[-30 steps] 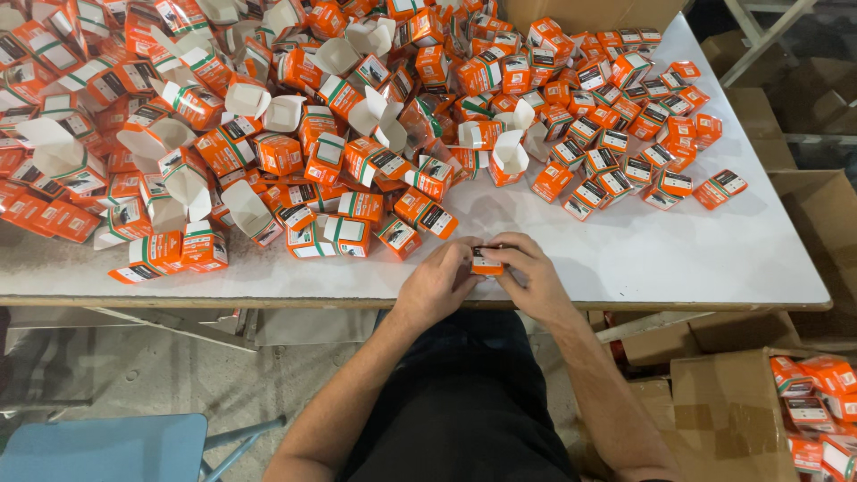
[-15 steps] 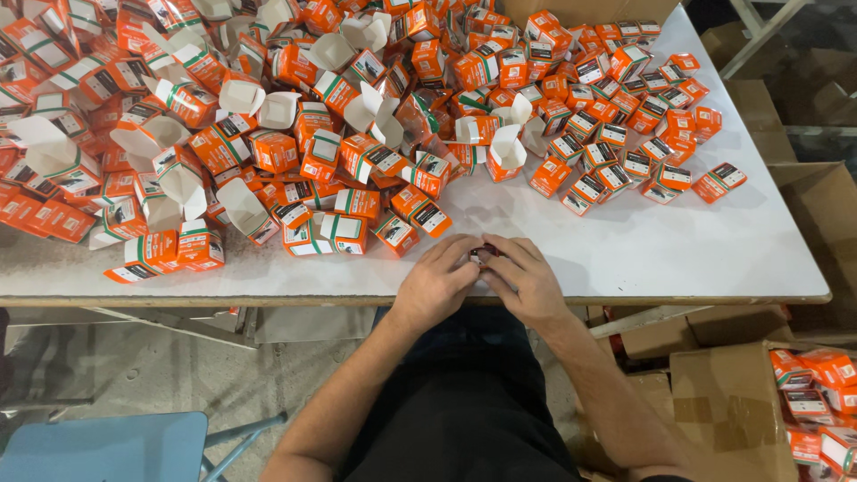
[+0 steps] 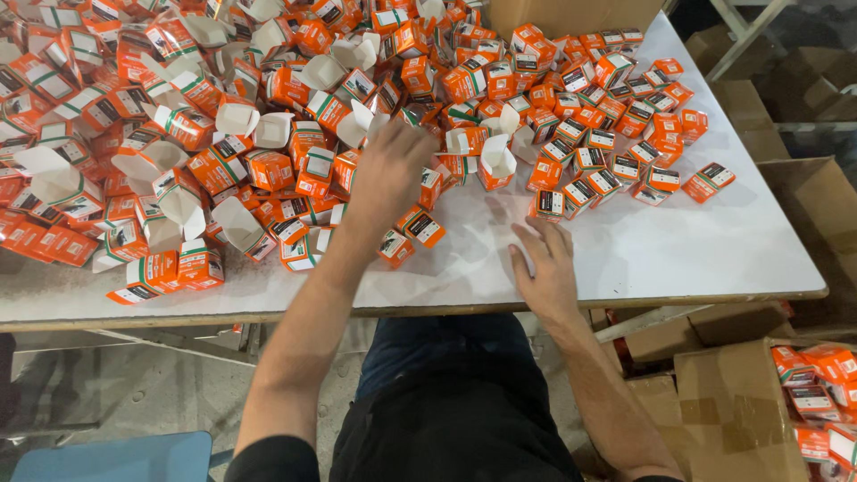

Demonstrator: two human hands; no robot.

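A big heap of small orange cartons [image 3: 295, 134] covers the left and far part of the white table [image 3: 678, 250]; many stand with white flaps up, like one open carton [image 3: 495, 162]. My left hand [image 3: 388, 174] reaches into the heap, back of the hand up, fingers curled down over the cartons, so what they hold is hidden. Two shut cartons [image 3: 421, 226] lie beside its wrist. My right hand [image 3: 544, 268] rests flat on the bare tabletop near the front edge, fingers spread, holding nothing. A neater cluster of shut cartons [image 3: 616, 116] lies to its far right.
A brown cardboard box [image 3: 571, 13] stands at the table's far edge. On the floor to the right are cardboard boxes [image 3: 732, 402], one holding more orange cartons [image 3: 821, 393]. A blue seat [image 3: 116, 455] is at lower left.
Both hands were together at the front edge on one small carton. They have parted: the left has stretched forward into the heap, the right has dropped flat on the table.
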